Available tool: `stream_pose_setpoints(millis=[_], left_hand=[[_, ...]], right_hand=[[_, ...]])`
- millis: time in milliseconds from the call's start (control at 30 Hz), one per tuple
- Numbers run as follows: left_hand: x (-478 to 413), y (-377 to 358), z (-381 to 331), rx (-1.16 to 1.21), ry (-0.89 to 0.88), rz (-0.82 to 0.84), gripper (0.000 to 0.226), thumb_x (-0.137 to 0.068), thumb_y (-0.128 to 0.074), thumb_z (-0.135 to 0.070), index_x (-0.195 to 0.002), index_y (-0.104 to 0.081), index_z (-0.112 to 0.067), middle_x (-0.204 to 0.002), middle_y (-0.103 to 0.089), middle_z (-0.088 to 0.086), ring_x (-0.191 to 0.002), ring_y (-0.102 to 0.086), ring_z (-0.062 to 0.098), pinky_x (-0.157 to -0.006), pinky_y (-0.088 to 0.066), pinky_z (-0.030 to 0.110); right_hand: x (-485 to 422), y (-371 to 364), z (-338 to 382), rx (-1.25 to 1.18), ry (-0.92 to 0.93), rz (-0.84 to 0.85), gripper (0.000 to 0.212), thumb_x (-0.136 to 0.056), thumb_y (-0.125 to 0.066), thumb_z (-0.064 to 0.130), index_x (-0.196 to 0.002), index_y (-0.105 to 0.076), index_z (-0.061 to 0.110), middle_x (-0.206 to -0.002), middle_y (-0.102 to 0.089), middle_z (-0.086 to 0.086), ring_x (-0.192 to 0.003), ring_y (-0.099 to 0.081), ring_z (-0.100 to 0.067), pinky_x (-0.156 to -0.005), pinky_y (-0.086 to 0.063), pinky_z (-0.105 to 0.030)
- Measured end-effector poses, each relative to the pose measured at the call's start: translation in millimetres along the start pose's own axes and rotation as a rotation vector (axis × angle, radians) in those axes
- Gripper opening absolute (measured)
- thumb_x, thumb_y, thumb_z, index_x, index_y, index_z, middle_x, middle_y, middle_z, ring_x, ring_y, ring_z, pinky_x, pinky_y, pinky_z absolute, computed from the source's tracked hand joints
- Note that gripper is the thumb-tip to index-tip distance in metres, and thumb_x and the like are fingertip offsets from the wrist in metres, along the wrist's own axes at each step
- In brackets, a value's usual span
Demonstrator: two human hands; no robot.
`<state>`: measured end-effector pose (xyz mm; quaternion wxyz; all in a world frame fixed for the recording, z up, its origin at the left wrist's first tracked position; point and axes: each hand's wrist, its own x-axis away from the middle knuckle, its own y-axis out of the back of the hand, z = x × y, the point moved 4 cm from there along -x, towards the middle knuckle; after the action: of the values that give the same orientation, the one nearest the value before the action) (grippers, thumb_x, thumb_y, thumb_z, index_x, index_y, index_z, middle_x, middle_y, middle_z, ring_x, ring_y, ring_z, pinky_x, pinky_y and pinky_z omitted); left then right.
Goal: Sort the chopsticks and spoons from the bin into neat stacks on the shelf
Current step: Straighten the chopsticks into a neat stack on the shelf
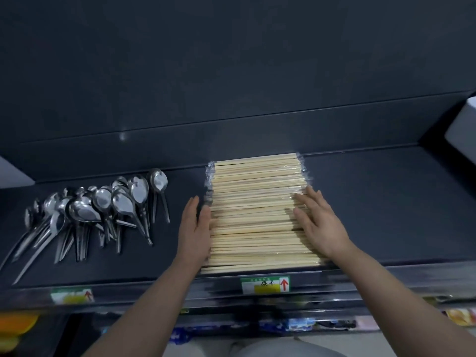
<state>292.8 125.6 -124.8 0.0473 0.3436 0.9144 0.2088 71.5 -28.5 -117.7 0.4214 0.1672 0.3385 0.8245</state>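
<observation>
Pressing flat left hand (195, 228) against left ends of pale wooden chopstick stack (257, 202) on dark shelf (381, 202), resting spread-fingered right hand (318, 220) atop right ends, leaving shiny metal spoons (103, 207) heaped leftward

We seem to be in a shop. The dark shelf (373, 202) carries labels (265, 284) with red arrows on its front edge, one below the wrapped chopsticks (257, 215) and one below the spoons (103, 207). Coloured packets (296, 324) lie on the level underneath.
</observation>
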Motion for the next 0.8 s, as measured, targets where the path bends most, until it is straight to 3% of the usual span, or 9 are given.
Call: stream_pose_setpoints(millis=[167,300,367,467,600,800], left_hand=[[3,-5,-2,0.156,0.044,-0.019,0.042,-0.103,-0.043,-0.028,-0.144,-0.042,-0.019,-0.147,-0.042,-0.003,-0.134,-0.039,0.011,-0.117,-0.028,0.035],[1,28,-3,-0.261,0.017,-0.052,0.033,-0.101,-0.046,-0.018,-0.134,-0.051,-0.014,-0.128,-0.056,0.004,-0.104,-0.052,0.011,-0.090,-0.041,0.024],[7,39,-4,-0.471,-0.018,-0.004,0.024,-0.101,-0.047,-0.020,-0.122,-0.056,-0.013,-0.107,-0.064,0.003,-0.085,-0.056,0.013,-0.076,-0.047,0.029],[18,46,-7,-0.690,-0.073,0.041,0.017,-0.101,-0.045,-0.025,-0.108,-0.057,-0.014,-0.083,-0.065,0.000,-0.072,-0.061,0.016,-0.067,-0.054,0.039],[30,43,-6,-0.842,-0.083,0.057,0.023,-0.103,-0.038,-0.026,-0.114,-0.053,-0.014,-0.087,-0.065,0.003,-0.075,-0.060,0.020,-0.062,-0.049,0.034],[33,50,-1,-0.735,-0.066,0.100,0.028,-0.102,-0.038,-0.024,-0.124,-0.048,-0.010,-0.088,-0.071,0.007,-0.082,-0.067,0.021,-0.073,-0.055,0.042]], right_hand=[[-3,-1,5,0.074,-0.039,-0.049,0.041,-0.099,-0.046,0.037,-0.138,-0.050,0.024,-0.157,-0.025,0.000,-0.148,-0.008,-0.024,-0.118,-0.016,-0.041],[-3,1,14,0.299,0.047,-0.037,0.041,-0.097,-0.048,0.041,-0.135,-0.051,0.027,-0.158,-0.023,0.001,-0.148,-0.006,-0.022,-0.118,-0.011,-0.046],[0,-5,27,0.294,0.159,0.007,0.041,-0.094,-0.053,0.041,-0.133,-0.054,0.027,-0.156,-0.027,0.000,-0.148,-0.010,-0.019,-0.119,-0.014,-0.045],[6,-17,44,0.255,0.299,0.101,0.045,-0.091,-0.058,0.044,-0.132,-0.056,0.027,-0.154,-0.032,0.001,-0.147,-0.013,-0.016,-0.118,-0.018,-0.044],[17,-31,47,0.304,0.325,0.130,0.052,-0.089,-0.055,0.054,-0.135,-0.052,0.030,-0.155,-0.030,0.005,-0.147,-0.010,-0.013,-0.119,-0.016,-0.043],[32,-32,51,0.284,0.229,0.052,0.049,-0.090,-0.055,0.051,-0.135,-0.051,0.033,-0.153,-0.034,0.003,-0.147,-0.013,-0.012,-0.118,-0.018,-0.044]])
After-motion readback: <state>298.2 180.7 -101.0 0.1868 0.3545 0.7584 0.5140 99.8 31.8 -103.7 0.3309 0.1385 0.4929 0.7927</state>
